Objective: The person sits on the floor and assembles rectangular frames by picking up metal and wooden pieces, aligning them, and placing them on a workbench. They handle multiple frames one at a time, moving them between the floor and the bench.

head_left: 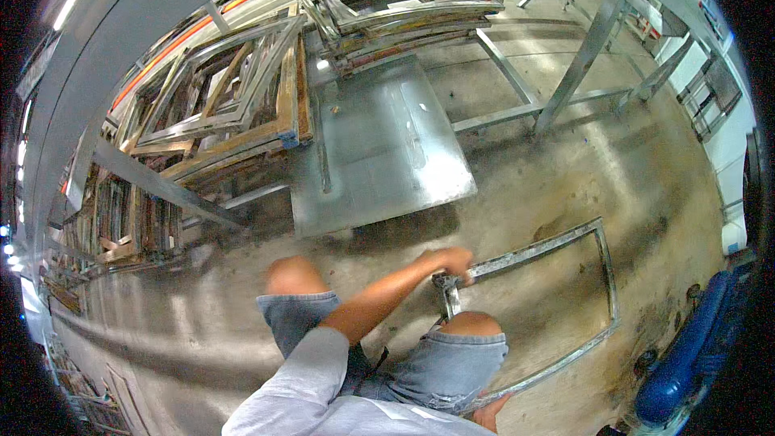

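A rectangular metal frame point(609, 274), grey and stained, extends to the right of my bent knees. My left hand point(452, 263) reaches across to its near left corner, with the fingers curled closed over the bar there. Slight blur softens this hand, so anything small inside it cannot be made out. At the bottom edge of the picture, what looks like my right hand point(489, 415) shows in part beside the frame's lower bar, its fingers mostly hidden. My right knee covers part of the frame's left side.
A shiny metal sheet point(387, 153) lies ahead of me. Behind it are stacked frames point(404, 12), with more frames point(226, 97) piled at left. Grey steel beams point(577, 64) stand at the far right. A blue cylindrical tank point(686, 355) sits at the lower right.
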A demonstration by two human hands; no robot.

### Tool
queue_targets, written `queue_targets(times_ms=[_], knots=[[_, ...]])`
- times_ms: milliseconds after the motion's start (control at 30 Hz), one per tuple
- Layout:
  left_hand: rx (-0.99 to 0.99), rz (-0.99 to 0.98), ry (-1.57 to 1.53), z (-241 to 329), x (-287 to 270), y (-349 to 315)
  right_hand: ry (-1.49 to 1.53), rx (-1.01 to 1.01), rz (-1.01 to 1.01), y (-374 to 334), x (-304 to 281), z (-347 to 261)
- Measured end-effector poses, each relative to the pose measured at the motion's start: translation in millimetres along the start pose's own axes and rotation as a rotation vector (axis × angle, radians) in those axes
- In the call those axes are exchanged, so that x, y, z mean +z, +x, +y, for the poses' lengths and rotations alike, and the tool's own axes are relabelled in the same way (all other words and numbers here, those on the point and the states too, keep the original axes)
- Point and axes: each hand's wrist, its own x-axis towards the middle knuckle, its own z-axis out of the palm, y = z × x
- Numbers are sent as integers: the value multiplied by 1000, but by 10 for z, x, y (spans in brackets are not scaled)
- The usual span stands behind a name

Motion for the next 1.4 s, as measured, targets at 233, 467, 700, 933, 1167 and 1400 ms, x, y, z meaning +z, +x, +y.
queue_targets(times_ms=[233, 467, 700, 933, 1167, 1400], knots=[[82, 592, 544, 719, -2465, -642, -368, 202, 175, -83, -7, -391], [-19, 814, 241, -652, -3085, -1526, -789, 41, 177, 441, -609, -379], [226, 1290, -1258, -1995, -3719, -1978, -1377, -833, 362, 224, -1159, -431], [87, 1515, -1449, -2832, -4791, -1814, -1070, -853, 696, -542, -1112, 86], [135, 1573, -1597, -3286, -5155, -1871, -938, -638, 655, -904, -641, 596], [460, 900, -1615, -1963, -3920, -1153, -1053, -632, 768, -354, -1126, 228]])
